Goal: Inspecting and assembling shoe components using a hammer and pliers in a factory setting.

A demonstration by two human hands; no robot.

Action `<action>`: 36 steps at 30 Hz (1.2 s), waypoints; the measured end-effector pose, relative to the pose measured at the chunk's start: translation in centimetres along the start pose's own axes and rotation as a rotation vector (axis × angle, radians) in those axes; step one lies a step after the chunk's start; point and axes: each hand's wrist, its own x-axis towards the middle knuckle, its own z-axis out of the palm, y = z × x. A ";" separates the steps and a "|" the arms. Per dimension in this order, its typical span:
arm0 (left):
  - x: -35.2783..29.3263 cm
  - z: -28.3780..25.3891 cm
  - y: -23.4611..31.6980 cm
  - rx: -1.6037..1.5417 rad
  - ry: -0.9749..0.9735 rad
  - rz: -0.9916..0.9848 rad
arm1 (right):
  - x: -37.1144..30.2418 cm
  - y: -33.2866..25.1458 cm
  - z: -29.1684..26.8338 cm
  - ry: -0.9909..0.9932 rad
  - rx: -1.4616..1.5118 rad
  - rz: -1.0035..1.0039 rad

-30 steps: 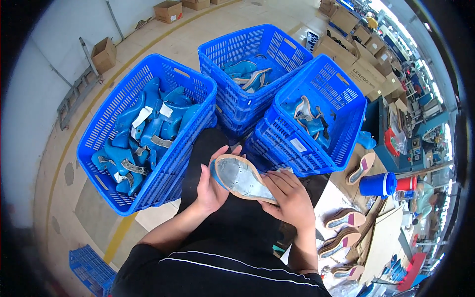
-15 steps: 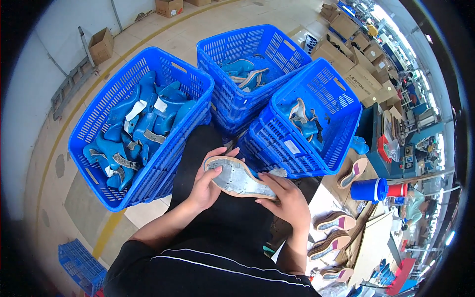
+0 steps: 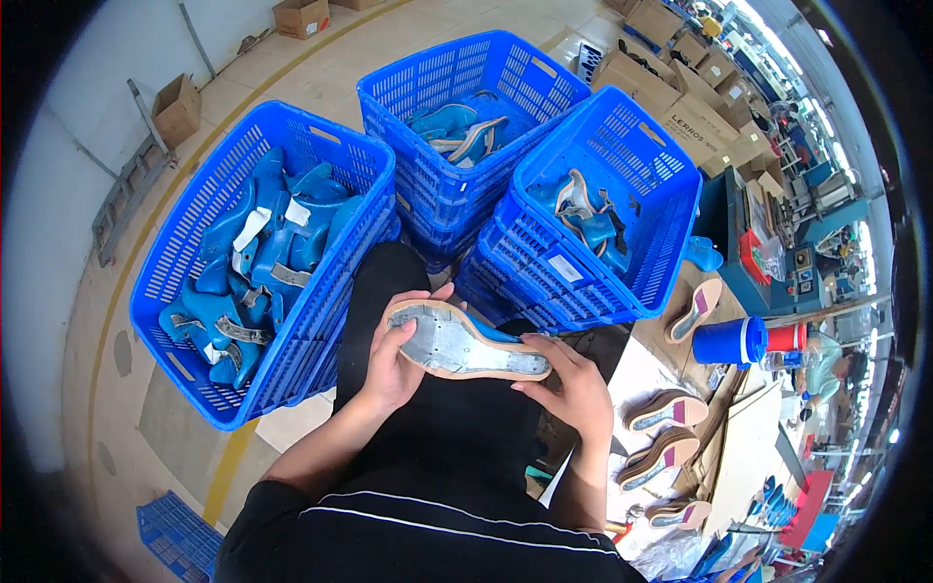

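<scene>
Over my lap I hold a blue shoe last (image 3: 457,342) lying sideways, its grey underside up and a tan sole rim running around the edge. My left hand (image 3: 391,361) grips the broad end, thumb on the grey face and fingers behind. The narrow end sits between the thumb and fingers of my right hand (image 3: 575,389). Blue plastic shows along its far side; the rest underneath is hidden. To the left, a blue crate (image 3: 255,394) is heaped with blue lasts (image 3: 219,301), several with grey or white strips.
Two more stacked blue crates stand ahead, a middle crate (image 3: 428,180) and a right crate (image 3: 583,287), with a few pieces inside. Tan wedge soles (image 3: 666,413) line the bench at right, beside a blue jug (image 3: 721,342). Cardboard boxes (image 3: 695,126) stand beyond.
The last has shifted slightly left and turned more level. My right fingers have slid toward its narrow end, uncovering more of the underside. The view has also shifted a little.
</scene>
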 end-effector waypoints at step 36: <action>3.3 7.9 11.1 1.940 -0.867 0.212 | -3.2 8.3 8.6 0.277 1.270 0.219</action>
